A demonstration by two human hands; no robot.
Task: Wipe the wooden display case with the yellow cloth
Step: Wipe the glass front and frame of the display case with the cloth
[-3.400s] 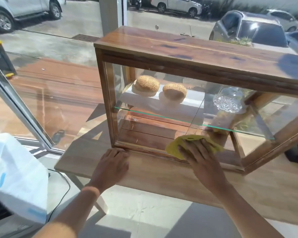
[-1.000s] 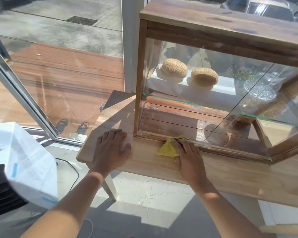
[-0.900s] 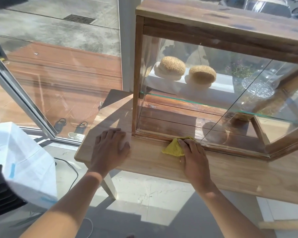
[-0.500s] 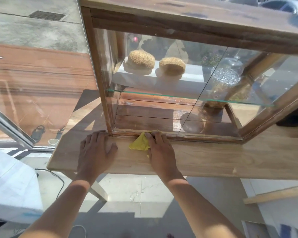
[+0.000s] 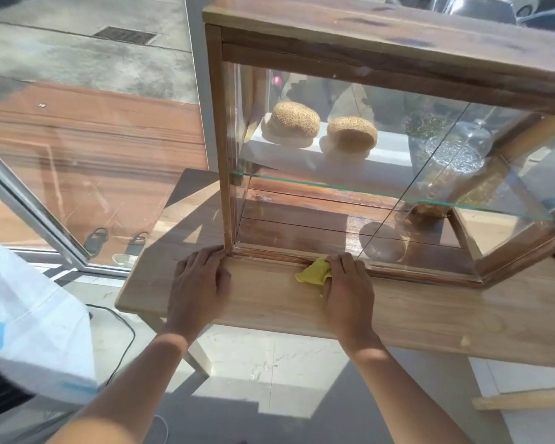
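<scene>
The wooden display case (image 5: 382,30) with glass sides stands on a light wooden table (image 5: 446,318). My right hand (image 5: 346,290) presses a bunched yellow cloth (image 5: 313,273) against the case's bottom front rail, left of the middle. My left hand (image 5: 201,280) lies flat on the table, fingertips touching the case's lower left corner post. It holds nothing. Two sesame buns (image 5: 293,121) sit on a white tray on the glass shelf inside.
A clear glass jar (image 5: 455,155) stands inside the case at the right. A window pane and its metal frame (image 5: 36,209) run along the left. A white bag (image 5: 29,325) sits at the lower left, with a black cable (image 5: 122,350) on the floor.
My right hand has slid the cloth along the bottom rail, first leftward from the case's right half, then slightly right again. My left hand has stayed by the corner post. The view has shifted.
</scene>
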